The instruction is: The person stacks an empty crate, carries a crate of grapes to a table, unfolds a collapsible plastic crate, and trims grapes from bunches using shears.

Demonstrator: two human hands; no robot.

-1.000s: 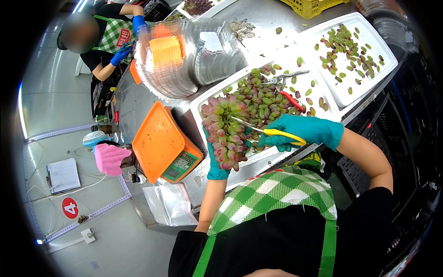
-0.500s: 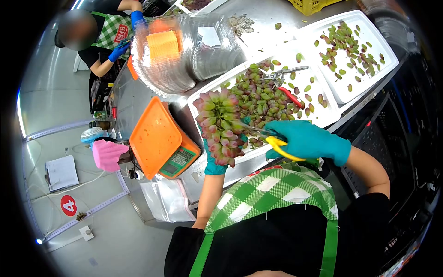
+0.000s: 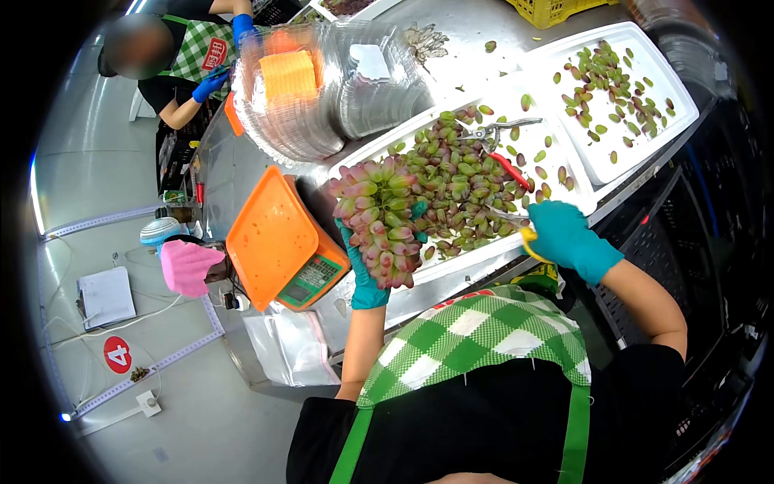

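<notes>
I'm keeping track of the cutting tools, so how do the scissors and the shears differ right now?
The scissors are held in the right hand, while the shears lie loose on the leaves. The scissors show yellow on the handle; the shears show red. The hand partly hides the scissors, not the shears. Both have bare metal parts.
</notes>
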